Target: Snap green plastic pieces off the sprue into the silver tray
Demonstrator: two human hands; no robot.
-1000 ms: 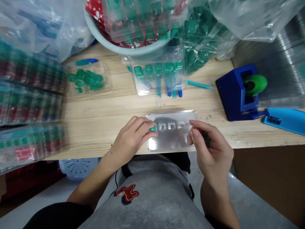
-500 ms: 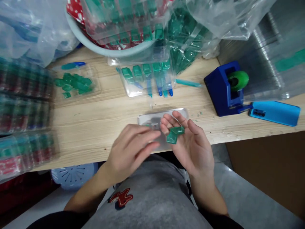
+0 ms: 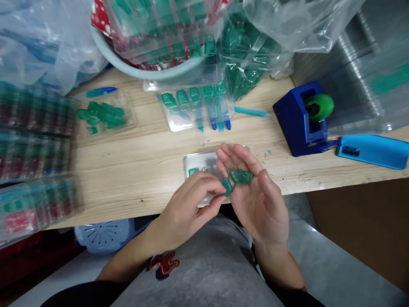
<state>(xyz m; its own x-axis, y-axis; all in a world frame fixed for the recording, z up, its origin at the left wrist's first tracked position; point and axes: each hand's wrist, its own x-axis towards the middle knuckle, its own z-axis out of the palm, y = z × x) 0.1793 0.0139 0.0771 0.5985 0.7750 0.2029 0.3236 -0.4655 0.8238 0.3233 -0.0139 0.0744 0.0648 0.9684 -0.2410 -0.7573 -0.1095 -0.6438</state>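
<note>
My left hand [image 3: 188, 209] pinches a small green translucent piece [image 3: 227, 186] between thumb and fingertips, right beside the fingers of the other hand. Palm up, my right hand [image 3: 255, 196] cradles another green piece [image 3: 242, 176] at the base of its fingers. Partly hidden under both hands, a clear plastic tray [image 3: 200, 160] lies near the table's front edge, with one green piece [image 3: 193, 171] in its left end.
A shallow tray of green pieces [image 3: 102, 114] and stacked filled packs [image 3: 35, 157] stand left. Behind are a basin [image 3: 128, 70] and a half-filled tray [image 3: 179, 123]. A blue tape dispenser [image 3: 295, 123] and blue phone [image 3: 377, 152] lie right.
My left hand has moved right and closed on one of the green pieces at my right palm. The green piece in the front tray now shows more clearly.
</note>
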